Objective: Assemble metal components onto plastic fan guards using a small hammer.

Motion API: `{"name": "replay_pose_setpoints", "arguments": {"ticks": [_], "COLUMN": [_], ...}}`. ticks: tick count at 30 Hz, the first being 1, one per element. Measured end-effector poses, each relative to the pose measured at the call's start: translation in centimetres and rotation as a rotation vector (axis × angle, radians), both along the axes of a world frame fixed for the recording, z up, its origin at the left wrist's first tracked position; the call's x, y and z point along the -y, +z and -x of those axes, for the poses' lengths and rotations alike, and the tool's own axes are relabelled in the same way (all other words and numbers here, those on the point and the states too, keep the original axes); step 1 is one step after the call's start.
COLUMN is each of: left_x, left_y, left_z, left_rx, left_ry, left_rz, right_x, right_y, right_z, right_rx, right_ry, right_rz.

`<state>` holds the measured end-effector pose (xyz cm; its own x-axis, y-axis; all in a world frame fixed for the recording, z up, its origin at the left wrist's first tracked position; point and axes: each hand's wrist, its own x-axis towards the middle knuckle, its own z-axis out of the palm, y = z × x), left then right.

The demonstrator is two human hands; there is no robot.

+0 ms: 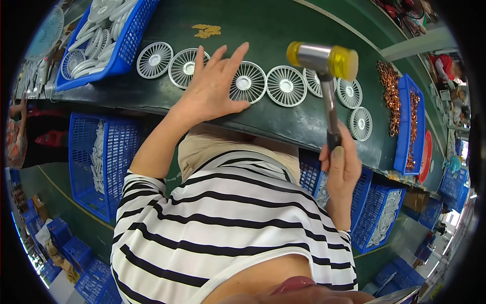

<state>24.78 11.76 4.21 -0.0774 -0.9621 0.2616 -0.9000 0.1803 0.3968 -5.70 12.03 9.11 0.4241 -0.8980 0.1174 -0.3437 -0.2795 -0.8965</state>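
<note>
My right hand (342, 164) grips the black handle of a mallet (314, 57), whose metal head has a yellow face at each end. The mallet is raised over the right part of the row of wheels. With fingers spread, my left hand (212, 88) is at a white spoked wheel (246, 83) and partly covers another wheel (183, 67) to its left. Further wheels of the same kind lie along the bench: one at the left end (155, 60), one right of my left hand (286, 86), and several more toward the right, one partly behind the mallet.
A dark green bench (243, 30) spans the view. At its left stands a blue basket (132, 45) full of white wheels. To the right, copper-coloured rings (389, 93) lie beside a blue tray (403, 121) with more rings. Blue crates (88, 162) of white parts stand below the bench.
</note>
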Motion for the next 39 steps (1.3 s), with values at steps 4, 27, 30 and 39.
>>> {"name": "replay_pose_setpoints", "arguments": {"ticks": [4,27,30,39], "left_x": [0.0,-0.7,-1.5,-2.3], "left_y": [0.0,-1.3,-0.8,-1.4], "left_z": [0.2,-0.4,-2.0,-4.5], "left_rx": [-0.023,-0.104,-0.071,-0.039], "left_ry": [0.002,0.064,0.111,0.243], "left_rz": [-0.014,0.059,0.175,0.090], "right_x": [1.0,4.9,6.2,5.1], "right_y": [-2.8,-3.8,-4.1,-2.8], "right_z": [-3.2,-2.0,0.2,-1.7], "right_rx": [-0.316,-0.318,-0.285,-0.294], "right_ry": [0.130,0.201,0.241,0.007], "right_rz": [0.336,0.050,0.024,-0.102]}}
